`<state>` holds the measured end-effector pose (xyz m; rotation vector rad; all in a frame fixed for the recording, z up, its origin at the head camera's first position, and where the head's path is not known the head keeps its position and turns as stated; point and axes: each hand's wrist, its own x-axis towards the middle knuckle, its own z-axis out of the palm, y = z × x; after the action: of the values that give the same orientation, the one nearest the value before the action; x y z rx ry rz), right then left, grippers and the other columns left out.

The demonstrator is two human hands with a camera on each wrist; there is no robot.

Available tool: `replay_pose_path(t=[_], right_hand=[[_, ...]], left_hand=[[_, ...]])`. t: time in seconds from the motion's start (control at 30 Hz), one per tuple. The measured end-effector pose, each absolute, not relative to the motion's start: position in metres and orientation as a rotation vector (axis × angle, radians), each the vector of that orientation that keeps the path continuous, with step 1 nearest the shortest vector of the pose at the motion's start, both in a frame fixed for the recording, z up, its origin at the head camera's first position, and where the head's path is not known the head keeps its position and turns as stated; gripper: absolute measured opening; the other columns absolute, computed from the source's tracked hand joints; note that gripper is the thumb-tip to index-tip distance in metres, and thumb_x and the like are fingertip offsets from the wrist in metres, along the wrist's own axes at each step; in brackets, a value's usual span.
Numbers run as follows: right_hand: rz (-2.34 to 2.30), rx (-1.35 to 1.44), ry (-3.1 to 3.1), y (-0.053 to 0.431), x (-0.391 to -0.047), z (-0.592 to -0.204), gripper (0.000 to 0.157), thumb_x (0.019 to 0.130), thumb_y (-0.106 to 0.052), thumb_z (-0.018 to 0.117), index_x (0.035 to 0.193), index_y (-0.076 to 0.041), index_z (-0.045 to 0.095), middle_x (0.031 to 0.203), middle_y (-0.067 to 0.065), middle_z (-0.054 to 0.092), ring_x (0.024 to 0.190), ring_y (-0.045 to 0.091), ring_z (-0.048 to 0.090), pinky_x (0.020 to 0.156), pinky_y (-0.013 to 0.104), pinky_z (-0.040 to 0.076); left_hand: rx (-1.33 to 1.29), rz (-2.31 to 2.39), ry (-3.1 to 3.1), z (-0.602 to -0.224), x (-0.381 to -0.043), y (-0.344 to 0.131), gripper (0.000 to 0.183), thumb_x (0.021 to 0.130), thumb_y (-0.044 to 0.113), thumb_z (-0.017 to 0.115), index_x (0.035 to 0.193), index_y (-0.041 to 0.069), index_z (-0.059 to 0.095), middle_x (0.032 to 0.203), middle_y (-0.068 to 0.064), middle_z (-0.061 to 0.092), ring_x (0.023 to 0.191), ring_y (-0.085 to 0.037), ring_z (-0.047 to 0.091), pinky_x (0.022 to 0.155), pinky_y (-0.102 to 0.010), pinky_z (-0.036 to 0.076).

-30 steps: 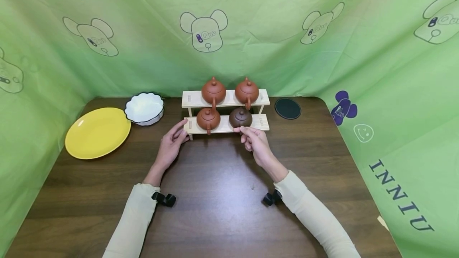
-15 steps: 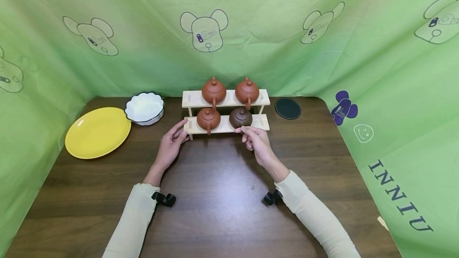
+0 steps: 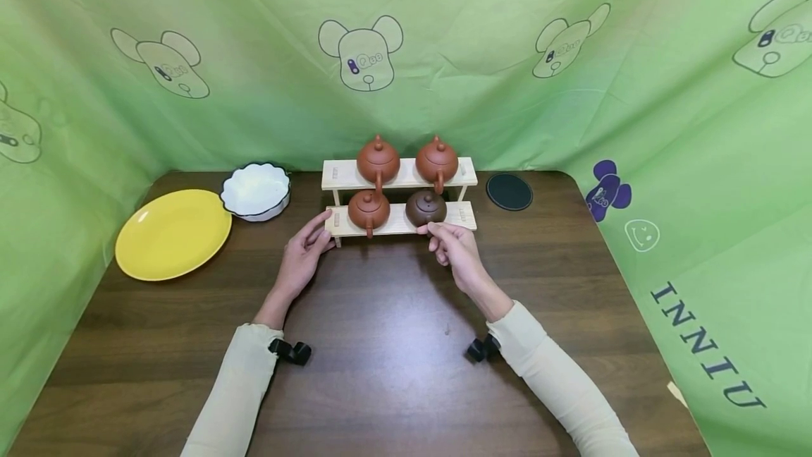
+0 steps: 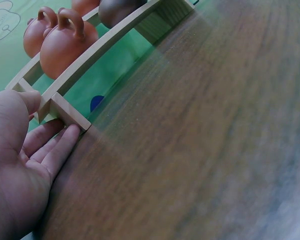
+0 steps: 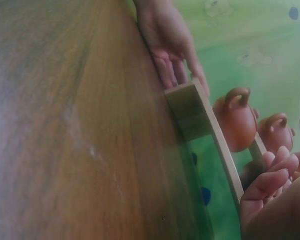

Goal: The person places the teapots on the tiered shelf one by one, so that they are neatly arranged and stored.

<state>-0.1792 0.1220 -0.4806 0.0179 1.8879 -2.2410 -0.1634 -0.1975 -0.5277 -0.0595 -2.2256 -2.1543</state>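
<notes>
A dark brown teapot (image 3: 425, 204) sits on the lower tier of a two-tier wooden stand (image 3: 397, 221). My right hand (image 3: 461, 257) pinches it at the handle, which the fingers hide. At the stand's left end, my left hand (image 3: 301, 261) grips the lower tier; in the left wrist view the thumb (image 4: 31, 101) lies at the board's end and the other fingers reach the leg (image 4: 69, 112). To the left of the dark pot stands a reddish clay teapot (image 3: 368, 211), handle toward me. Two more clay teapots, one left (image 3: 377, 161) and one right (image 3: 436, 162), occupy the upper tier.
A yellow oval plate (image 3: 174, 235) and a white scalloped dish (image 3: 256, 190) lie left of the stand. On its right is a dark round coaster (image 3: 509, 192). Green printed cloth (image 3: 457, 90) hangs behind and along both sides of the wooden table (image 3: 374, 372).
My right hand has shifted very slightly to the right at the dark teapot. The left hand and the stand look the same as before.
</notes>
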Motion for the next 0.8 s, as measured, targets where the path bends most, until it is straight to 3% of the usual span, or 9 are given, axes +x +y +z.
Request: replay_pose_path(t=[0.1,0.33,0.47,0.8], right_hand=[[-2.244,0.033,1.897,0.123,-0.179,-0.48,0.023,0.11,-0.015,0.066,0.096,-0.012,0.085,0.066,-0.004,0.058,0.05,0.005,0.043,0.045,0.013,0.032],[-2.255,0.058,1.939,0.126,-0.178,-0.481,0.016,0.107,-0.014,0.073,0.099,-0.008,0.085,0.067,-0.003,0.063,0.05,0.005,0.048,0.044,0.013,0.038],[-2.265,0.085,1.985,0.131,-0.177,-0.479,0.014,0.106,-0.015,0.075,0.098,-0.007,0.084,0.066,-0.004,0.064,0.049,0.005,0.05,0.044,0.013,0.041],[-2.197,0.047,2.136,0.155,-0.172,-0.475,0.022,0.109,-0.016,0.072,0.108,0.002,0.084,0.068,-0.004,0.063,0.052,0.005,0.051,0.045,0.014,0.042]], left_hand=[[-0.057,-2.156,-2.223,-0.528,-0.164,-0.197,0.049,0.117,0.009,0.057,0.166,0.005,0.052,0.167,-0.019,0.051,0.135,-0.011,0.064,0.106,-0.024,0.063],[-0.058,-2.105,-2.244,-0.529,-0.164,-0.196,0.048,0.118,0.01,0.056,0.165,0.007,0.053,0.168,-0.017,0.051,0.141,-0.026,0.062,0.105,-0.024,0.063],[-0.046,-2.053,-2.266,-0.529,-0.163,-0.194,0.047,0.118,0.012,0.056,0.165,0.008,0.054,0.167,-0.016,0.052,0.139,-0.027,0.063,0.104,-0.024,0.063],[-0.077,-2.064,-2.235,-0.523,-0.152,-0.2,0.05,0.119,0.01,0.053,0.168,0.006,0.048,0.17,-0.02,0.049,0.148,-0.032,0.056,0.104,-0.023,0.063]])
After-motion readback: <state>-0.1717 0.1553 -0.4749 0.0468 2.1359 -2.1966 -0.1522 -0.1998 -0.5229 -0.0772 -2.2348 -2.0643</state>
